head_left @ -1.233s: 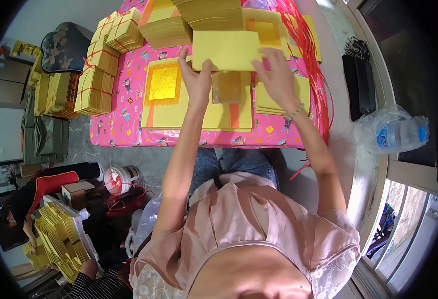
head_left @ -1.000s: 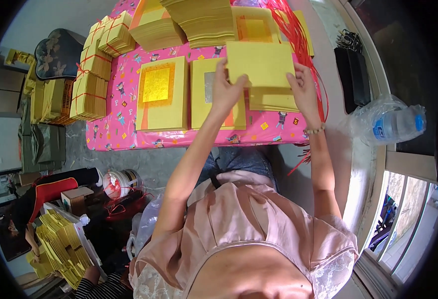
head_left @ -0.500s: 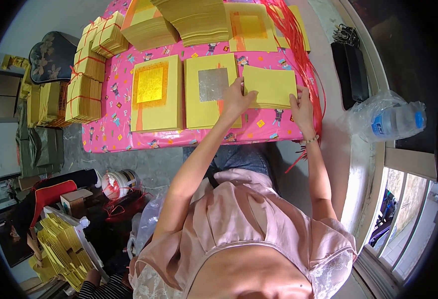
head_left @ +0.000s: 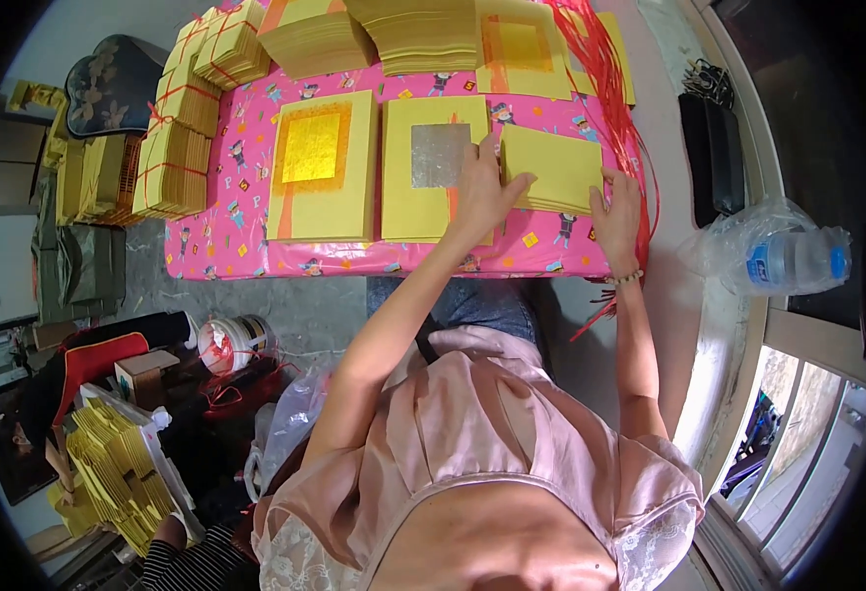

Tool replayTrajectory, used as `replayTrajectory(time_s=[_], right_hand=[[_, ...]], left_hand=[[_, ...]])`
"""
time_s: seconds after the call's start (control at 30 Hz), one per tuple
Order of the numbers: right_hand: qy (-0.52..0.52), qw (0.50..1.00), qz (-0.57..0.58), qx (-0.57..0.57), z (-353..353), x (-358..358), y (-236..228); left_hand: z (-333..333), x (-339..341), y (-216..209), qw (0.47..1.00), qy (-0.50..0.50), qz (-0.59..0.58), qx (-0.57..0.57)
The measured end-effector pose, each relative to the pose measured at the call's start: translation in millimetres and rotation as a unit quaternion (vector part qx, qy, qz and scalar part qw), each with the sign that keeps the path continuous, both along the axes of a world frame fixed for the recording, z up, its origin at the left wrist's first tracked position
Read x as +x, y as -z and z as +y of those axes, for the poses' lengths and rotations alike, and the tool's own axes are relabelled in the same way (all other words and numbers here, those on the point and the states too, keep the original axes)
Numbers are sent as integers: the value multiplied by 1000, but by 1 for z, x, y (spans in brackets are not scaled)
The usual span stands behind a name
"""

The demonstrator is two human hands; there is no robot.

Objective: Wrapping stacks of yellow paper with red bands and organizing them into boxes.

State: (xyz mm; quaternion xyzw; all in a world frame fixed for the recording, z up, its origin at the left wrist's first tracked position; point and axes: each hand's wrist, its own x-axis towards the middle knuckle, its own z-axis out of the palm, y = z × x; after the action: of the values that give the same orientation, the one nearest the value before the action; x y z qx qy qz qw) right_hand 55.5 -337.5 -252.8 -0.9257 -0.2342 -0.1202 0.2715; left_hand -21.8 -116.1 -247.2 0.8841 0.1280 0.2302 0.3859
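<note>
A small stack of yellow paper sheets [head_left: 551, 169] lies at the right front of the pink table, between my two hands. My left hand [head_left: 485, 195] is at its left edge, thumb spread out against the near left corner, fingers stretched up beside it over the neighbouring pile. My right hand [head_left: 617, 219] is at the right edge, thumb and fingers apart around the corner. Just left stands a larger yellow paper pile with a silver square [head_left: 436, 155], partly covered by my left hand. Further left is a pile with a gold square [head_left: 311, 150] framed in orange.
Tall yellow paper stacks [head_left: 413, 39] line the table's back, with red-tied bundles [head_left: 172, 158] at left. Red strings [head_left: 618, 108] hang over the right side. A bagged plastic bottle [head_left: 786, 264] is at right. At lower left, a person's arm [head_left: 60, 461] is beside more yellow paper [head_left: 123, 473].
The view has shifted slightly, so the table sits a little higher and further right. My hands stay at the small stack's two sides, my right thumb now nearer its edge.
</note>
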Motion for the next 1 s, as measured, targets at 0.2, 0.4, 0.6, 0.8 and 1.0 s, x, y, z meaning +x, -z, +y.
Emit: replayTrajectory(time_s=[0.2, 0.4, 0.6, 0.8, 1.0], right_hand=[[-44, 996, -46, 55, 15, 3, -44], [-158, 983, -17, 95, 63, -23, -83], [-409, 910, 44, -50, 107, -55, -61], [-423, 893, -17, -150, 117, -64, -40], [-419, 900, 21, -114, 113, -61, -37]], left_hand=[[33, -27, 7, 977, 8, -1, -214], [72, -91, -17, 996, 20, 22, -78], [80, -123, -27, 993, 77, 70, 48], [82, -128, -12, 989, 104, 50, 97], [83, -130, -9, 988, 100, 36, 109]])
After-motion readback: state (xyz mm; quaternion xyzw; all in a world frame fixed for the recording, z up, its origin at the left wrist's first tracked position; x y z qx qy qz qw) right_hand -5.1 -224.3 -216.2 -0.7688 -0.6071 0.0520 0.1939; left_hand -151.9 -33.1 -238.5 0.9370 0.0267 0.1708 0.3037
